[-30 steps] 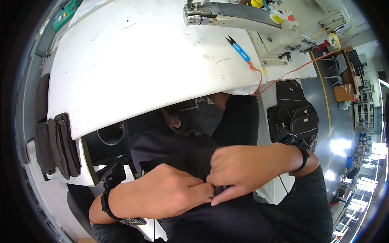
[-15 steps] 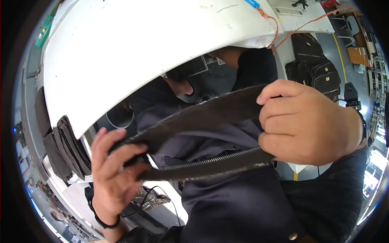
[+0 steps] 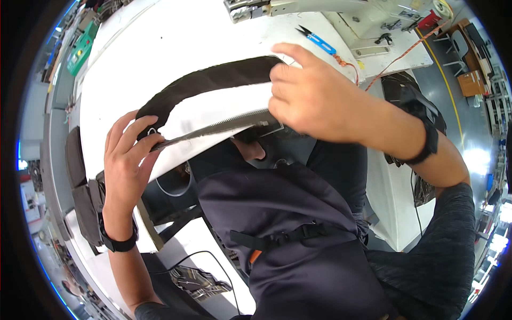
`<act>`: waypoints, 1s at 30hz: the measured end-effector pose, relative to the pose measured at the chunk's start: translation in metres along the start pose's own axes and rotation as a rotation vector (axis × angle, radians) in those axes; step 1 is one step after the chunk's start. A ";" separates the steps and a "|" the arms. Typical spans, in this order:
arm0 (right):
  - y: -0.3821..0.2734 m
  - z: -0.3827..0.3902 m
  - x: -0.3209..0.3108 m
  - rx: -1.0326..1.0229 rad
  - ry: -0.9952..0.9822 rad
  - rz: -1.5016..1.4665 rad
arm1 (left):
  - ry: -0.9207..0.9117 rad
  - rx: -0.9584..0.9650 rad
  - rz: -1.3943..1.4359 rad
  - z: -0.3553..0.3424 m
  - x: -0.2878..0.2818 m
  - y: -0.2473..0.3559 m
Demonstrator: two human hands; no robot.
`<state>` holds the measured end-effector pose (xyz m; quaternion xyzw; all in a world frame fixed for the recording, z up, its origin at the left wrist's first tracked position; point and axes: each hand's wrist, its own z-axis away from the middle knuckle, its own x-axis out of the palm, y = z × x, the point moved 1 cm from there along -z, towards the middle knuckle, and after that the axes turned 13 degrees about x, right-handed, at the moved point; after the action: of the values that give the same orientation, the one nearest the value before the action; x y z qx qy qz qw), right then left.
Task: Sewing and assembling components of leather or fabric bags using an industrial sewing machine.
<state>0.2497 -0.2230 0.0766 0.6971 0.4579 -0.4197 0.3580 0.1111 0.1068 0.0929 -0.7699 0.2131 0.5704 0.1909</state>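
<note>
A dark fabric strip with a zipper along one side (image 3: 213, 80) forms a long loop over the front edge of the white table. My left hand (image 3: 128, 146) pinches its left end between thumb and fingers, where a small light loop shows. At the other end, my right hand (image 3: 314, 98) is closed on the strip, with the index finger lifted off and stretched out. The zipper teeth run along the lower, nearer side of the loop. Under my right fingers the end of the strip is hidden.
Blue thread snips (image 3: 318, 41) tied to an orange cord lie on the white table (image 3: 176, 53), beyond my right hand. A sewing machine (image 3: 298, 6) stands at the back. Dark fabric pieces (image 3: 88, 208) are stacked at the left, and dark bags (image 3: 408, 90) sit at the right.
Both hands have carried the zippered strip forward, from in front of my apron to over the table edge. My right index finger has lifted off it. The snips and sewing machine have come into fuller view.
</note>
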 end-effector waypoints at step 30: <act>-0.050 -0.018 0.002 0.248 0.128 -0.428 | 0.038 -0.123 0.069 0.022 0.013 0.021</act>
<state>0.2077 -0.1902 0.0763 0.6482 0.5617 -0.4939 0.1431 0.0851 0.0994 0.0736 -0.7830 0.2075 0.5741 0.1193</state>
